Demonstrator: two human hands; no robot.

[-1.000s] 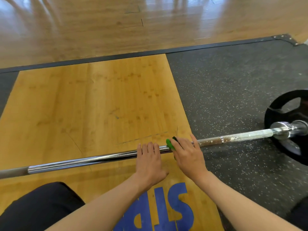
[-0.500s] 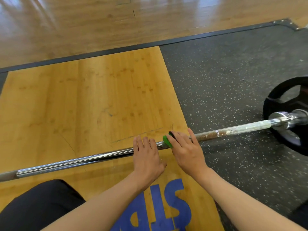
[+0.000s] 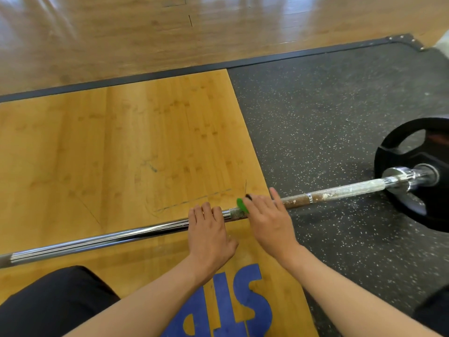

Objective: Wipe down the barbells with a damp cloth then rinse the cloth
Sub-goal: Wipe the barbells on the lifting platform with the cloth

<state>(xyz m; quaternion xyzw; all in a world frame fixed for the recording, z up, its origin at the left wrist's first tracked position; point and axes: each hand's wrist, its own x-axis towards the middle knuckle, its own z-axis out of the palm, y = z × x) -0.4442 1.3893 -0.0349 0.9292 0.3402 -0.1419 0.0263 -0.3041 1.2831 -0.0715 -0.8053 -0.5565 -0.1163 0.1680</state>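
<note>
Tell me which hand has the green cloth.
The right hand: it holds the green cloth against the barbell, nearer the black plate. The left hand grips the barbell bare, with no cloth.

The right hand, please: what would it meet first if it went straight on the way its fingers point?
The right hand covers the green cloth on the barbell; beyond, its fingers aim forward-left over the wooden platform, probably missing the left hand. Height is unclear.
</note>
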